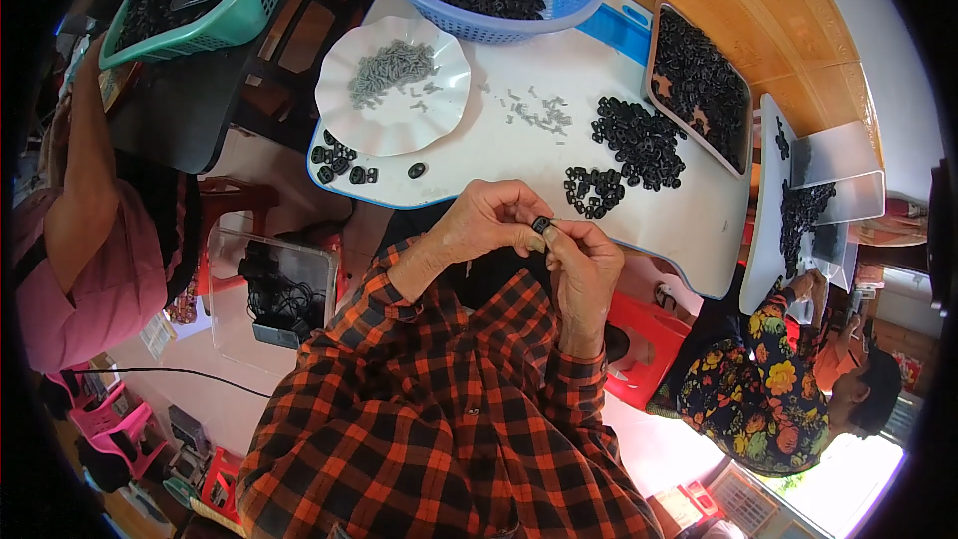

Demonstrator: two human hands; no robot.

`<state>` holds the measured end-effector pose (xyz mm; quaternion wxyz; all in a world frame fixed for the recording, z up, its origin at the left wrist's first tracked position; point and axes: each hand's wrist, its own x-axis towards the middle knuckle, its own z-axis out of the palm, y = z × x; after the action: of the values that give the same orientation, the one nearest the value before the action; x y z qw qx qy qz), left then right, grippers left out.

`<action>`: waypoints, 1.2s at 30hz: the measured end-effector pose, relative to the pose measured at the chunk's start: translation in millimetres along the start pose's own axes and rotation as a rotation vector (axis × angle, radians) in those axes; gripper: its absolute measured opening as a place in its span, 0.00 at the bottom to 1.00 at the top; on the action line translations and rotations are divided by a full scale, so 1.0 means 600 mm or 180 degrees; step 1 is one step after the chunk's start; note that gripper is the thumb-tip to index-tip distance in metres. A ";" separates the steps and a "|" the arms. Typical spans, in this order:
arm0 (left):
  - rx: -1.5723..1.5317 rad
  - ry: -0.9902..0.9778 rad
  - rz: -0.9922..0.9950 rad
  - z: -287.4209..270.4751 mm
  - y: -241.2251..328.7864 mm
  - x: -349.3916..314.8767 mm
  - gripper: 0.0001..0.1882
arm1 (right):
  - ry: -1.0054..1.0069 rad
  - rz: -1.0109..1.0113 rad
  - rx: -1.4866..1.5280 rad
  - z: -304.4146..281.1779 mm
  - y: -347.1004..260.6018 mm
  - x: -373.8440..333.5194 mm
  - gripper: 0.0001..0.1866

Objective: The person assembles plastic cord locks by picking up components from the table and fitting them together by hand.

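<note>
Between my left hand (494,222) and my right hand (582,265) is a small black plastic piece (542,225), pinched by the fingertips of both. It looks like a cord lock, held just off the table's near edge. Beyond my hands lie a cluster of small black parts (595,192) and a larger heap of black rings (639,143). Small grey springs (539,112) are scattered mid-table, and more springs (392,72) fill part of a white scalloped plate (344,130). Several black pieces (339,155) sit at the table's left edge, with a single one (417,170) nearby.
A blue basket (569,0) of black parts stands at the back, beside a metal tray (743,155) heaped with more. A green basket (239,30) is far left. People (768,389) (90,269) sit at both sides. Red stools (649,339) flank me.
</note>
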<state>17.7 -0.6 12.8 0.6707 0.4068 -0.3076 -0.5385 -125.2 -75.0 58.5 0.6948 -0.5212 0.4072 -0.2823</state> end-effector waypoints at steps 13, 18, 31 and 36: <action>-0.0066 0.0095 0.0084 -0.003 -0.003 -0.002 0.13 | -0.0342 0.0281 0.0094 -0.009 0.002 0.011 0.07; -0.0067 0.0112 0.0133 -0.001 -0.006 -0.002 0.13 | -0.0314 0.0285 0.0335 -0.010 0.007 0.013 0.05; -0.0375 -0.0102 0.0059 -0.005 0.006 -0.011 0.11 | -0.0779 0.0221 0.0322 -0.024 0.010 0.017 0.04; -0.0112 -0.0111 0.0078 -0.002 0.010 -0.012 0.12 | -0.0790 0.0352 0.0367 -0.021 0.004 0.013 0.05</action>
<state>19.8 7.1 17.9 0.6789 0.3817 -0.3146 -0.5426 -132.2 -86.8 52.8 0.7832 -0.4881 0.3293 -0.1998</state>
